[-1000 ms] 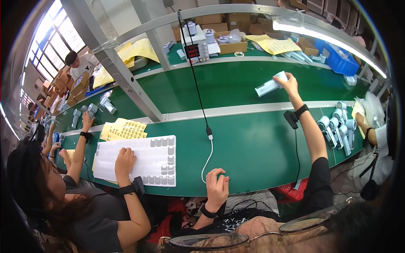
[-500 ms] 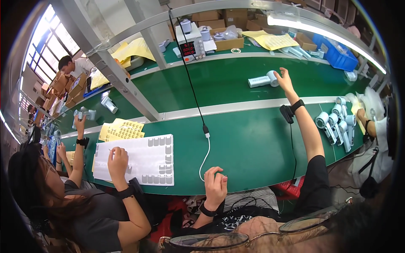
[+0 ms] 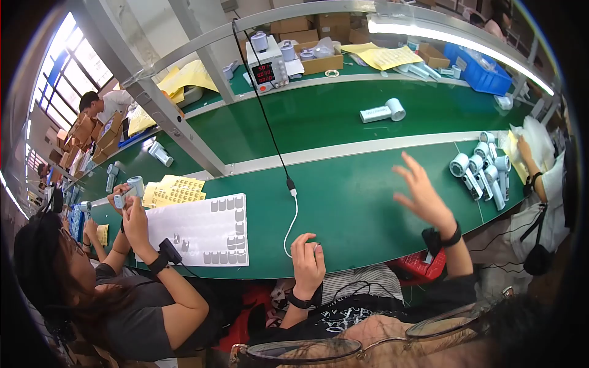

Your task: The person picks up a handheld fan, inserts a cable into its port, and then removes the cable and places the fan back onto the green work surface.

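My right hand (image 3: 424,195) is raised over the green table with its fingers spread and nothing in it. Beyond it, a light blue handheld fan (image 3: 375,114) lies on its side on the green conveyor strip, apart from my hand. My left hand (image 3: 307,265) rests at the table's near edge, fingers loosely bent, with no object visible in it. Close to its left side a white cable (image 3: 297,221) runs down from a black connector (image 3: 291,184) on a hanging black cord. Several light blue handheld fans (image 3: 475,164) are heaped on the table at right.
At left, a co-worker's hands (image 3: 132,211) hold a light blue fan above a white sticker sheet (image 3: 196,230). Yellow sheets (image 3: 175,190) lie behind it. A power supply (image 3: 267,69) and a blue bin (image 3: 481,73) stand on the far shelf. Another person's arm (image 3: 534,165) reaches in at right.
My right hand has let go of the fan on the conveyor and drawn back toward me. The co-worker has brought a fan down over the sticker sheet and now holds it with both hands.
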The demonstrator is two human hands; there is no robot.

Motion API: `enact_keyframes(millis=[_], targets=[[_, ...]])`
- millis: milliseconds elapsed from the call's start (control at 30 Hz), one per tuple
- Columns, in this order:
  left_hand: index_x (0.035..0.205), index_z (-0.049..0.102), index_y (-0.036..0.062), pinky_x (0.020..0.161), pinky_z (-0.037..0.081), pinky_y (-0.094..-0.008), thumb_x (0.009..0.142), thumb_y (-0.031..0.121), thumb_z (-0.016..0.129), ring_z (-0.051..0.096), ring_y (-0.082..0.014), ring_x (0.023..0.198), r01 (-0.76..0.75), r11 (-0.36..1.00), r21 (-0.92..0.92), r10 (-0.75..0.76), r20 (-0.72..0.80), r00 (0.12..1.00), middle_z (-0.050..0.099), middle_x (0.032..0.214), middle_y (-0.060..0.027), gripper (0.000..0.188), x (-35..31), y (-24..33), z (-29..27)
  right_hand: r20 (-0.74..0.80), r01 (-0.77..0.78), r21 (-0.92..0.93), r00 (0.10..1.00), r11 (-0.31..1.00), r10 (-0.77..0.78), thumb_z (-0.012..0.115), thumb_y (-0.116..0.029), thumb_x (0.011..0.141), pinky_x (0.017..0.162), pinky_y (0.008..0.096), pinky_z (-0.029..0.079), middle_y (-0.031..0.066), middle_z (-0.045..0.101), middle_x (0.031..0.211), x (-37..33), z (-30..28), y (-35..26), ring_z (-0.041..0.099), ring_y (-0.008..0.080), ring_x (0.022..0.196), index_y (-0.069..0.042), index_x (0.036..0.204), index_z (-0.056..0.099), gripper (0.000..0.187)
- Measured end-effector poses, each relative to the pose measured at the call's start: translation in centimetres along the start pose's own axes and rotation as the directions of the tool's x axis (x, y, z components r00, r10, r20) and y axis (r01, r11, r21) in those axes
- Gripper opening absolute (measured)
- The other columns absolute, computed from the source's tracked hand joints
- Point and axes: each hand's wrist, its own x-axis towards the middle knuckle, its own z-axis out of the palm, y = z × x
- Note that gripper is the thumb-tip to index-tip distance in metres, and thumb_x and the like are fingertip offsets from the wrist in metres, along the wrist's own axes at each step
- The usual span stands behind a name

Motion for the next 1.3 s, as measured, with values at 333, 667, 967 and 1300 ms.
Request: enact_keyframes(millis=[333,667,967,1300], targets=[[0.089,0.056,-0.0025,0.090,0.044,-0.0442,0.095,0.007,0.057,0.054,-0.0362,0.106,-0.004,0.993,0.122,0.003,0.015,1.000,0.058,0.112,-0.0175,0.011,0.7,0.3,0.9,0.149,-0.032,-0.226,0.987,0.974,0.067,0.058,-0.050,0.092,0.119,0.0609,0.006,0.0145,0.019,0.162,-5.4,6.7,0.6,0.018,0.0334,0.150,-0.015,0.154,0.030,0.077],[0.090,0.057,-0.0015,0.086,0.045,-0.0440,0.092,0.005,0.059,0.057,-0.0338,0.100,0.025,0.964,0.266,-0.024,-0.007,1.000,0.060,0.105,-0.0152,0.008,0.7,0.3,1.2,0.031,-0.081,-0.143,0.996,0.986,0.086,0.063,-0.042,0.089,0.120,0.0585,0.007,0.0105,0.030,0.159,-5.6,6.8,-0.2,0.023,0.0300,0.149,-0.015,0.150,0.040,0.070],[0.092,0.057,-0.0005,0.086,0.045,-0.0432,0.093,0.008,0.058,0.057,-0.0326,0.099,0.040,0.963,0.267,-0.037,-0.016,0.999,0.061,0.103,-0.0141,0.008,0.7,0.6,1.1,0.016,-0.056,-0.136,0.998,0.989,0.059,0.063,-0.043,0.090,0.119,0.0598,0.009,0.0104,0.030,0.159,-5.6,7.0,0.0,0.025,0.0287,0.148,-0.016,0.148,0.043,0.068],[0.096,0.057,-0.0009,0.089,0.044,-0.0418,0.097,0.009,0.054,0.057,-0.0327,0.100,0.014,0.979,0.203,-0.007,-0.032,0.999,0.061,0.105,-0.0146,0.010,1.2,0.6,1.0,0.096,-0.048,-0.160,0.993,0.986,0.064,0.064,-0.036,0.091,0.119,0.0594,0.009,0.0112,0.027,0.160,-5.1,6.3,0.1,0.022,0.0313,0.149,-0.015,0.151,0.036,0.070]])
